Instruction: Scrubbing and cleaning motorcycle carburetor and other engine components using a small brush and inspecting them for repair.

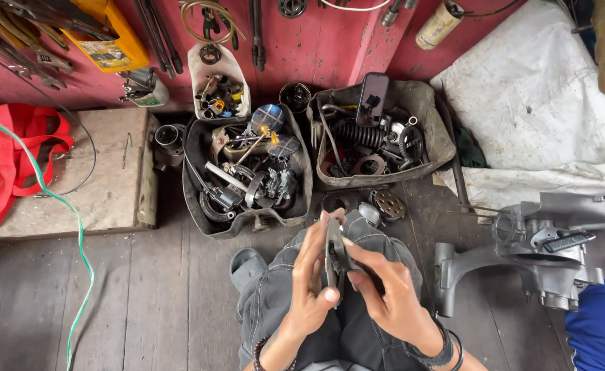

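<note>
Over our lap, we hold a flat dark metal part (335, 257) upright between both hands. Our left hand (311, 275) grips its near edge, thumb pressed at the bottom; our right hand (388, 288) pinches the other side. Ahead on the wooden floor (144, 295) stand two tubs of parts (247, 172) (378, 134), an engine casing (536, 251) to the right.

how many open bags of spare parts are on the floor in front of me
2: a dark bag left of centre, and a tan bag to its right. Others may lie outside the view.
</note>
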